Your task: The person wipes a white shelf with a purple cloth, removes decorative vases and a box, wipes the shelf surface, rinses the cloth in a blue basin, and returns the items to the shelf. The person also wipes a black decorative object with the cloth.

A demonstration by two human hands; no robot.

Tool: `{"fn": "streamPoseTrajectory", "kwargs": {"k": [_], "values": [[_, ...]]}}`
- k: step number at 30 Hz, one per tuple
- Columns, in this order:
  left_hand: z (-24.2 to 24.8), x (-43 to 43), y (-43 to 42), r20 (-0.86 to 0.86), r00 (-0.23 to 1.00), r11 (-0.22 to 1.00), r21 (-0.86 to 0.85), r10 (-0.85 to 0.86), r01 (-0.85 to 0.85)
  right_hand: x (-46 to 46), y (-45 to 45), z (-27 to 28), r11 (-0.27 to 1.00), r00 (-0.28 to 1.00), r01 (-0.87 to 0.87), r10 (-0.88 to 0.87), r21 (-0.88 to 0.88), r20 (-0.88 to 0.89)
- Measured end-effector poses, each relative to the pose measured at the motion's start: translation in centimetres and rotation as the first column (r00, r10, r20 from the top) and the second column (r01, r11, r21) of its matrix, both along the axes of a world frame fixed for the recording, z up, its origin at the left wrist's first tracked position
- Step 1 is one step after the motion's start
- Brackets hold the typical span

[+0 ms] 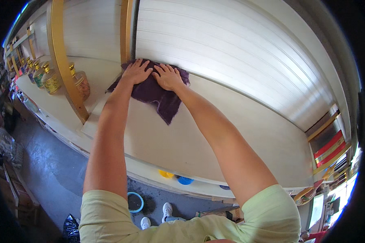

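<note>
A dark purple cloth (167,104) lies spread on the white shelf board (170,148), at the back edge by the white ribbed panel (231,45). My left hand (137,72) rests on the cloth with its fingers reaching to the back, close to a gold upright post (126,30). Beside it my right hand (168,77) presses flat on the same cloth, fingers apart. Both palms face down, and neither hand grasps the fabric. One corner of the cloth points toward me; another sticks out left past my left wrist.
Decorated bottles with gold caps (50,79) stand on the left shelf behind a gold slanting post (62,60). Yellow (165,174) and blue (185,180) items show on a lower shelf. A light-blue-rimmed basin (142,202) and a black plastic bag (71,228) sit on the floor.
</note>
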State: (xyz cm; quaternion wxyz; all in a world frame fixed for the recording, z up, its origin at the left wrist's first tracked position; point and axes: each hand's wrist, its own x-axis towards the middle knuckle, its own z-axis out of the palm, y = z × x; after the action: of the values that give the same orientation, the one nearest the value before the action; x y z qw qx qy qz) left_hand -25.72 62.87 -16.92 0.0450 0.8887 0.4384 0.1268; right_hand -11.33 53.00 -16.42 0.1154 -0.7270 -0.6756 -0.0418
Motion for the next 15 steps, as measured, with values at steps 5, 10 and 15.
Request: {"fn": "streamPoseTrajectory", "kwargs": {"k": [5,10,15], "values": [[-0.5,3.9,-2.2,-0.031,0.999,0.999,0.045,-0.016,0.017,3.8,-2.8,0.1,1.000,1.000,0.018,-0.018,-0.011,0.010],[0.0,12.3,-11.0,0.004,0.980,0.973,0.118,-0.200,0.198,16.0,-10.5,-1.7,0.978,0.885,-0.203,0.165,0.043,0.435],[0.1,19.2,-18.3,0.026,0.937,0.935,0.069,-0.349,0.346,23.5,-19.0,-1.7,0.997,0.955,-0.028,0.004,0.074,0.297]]}}
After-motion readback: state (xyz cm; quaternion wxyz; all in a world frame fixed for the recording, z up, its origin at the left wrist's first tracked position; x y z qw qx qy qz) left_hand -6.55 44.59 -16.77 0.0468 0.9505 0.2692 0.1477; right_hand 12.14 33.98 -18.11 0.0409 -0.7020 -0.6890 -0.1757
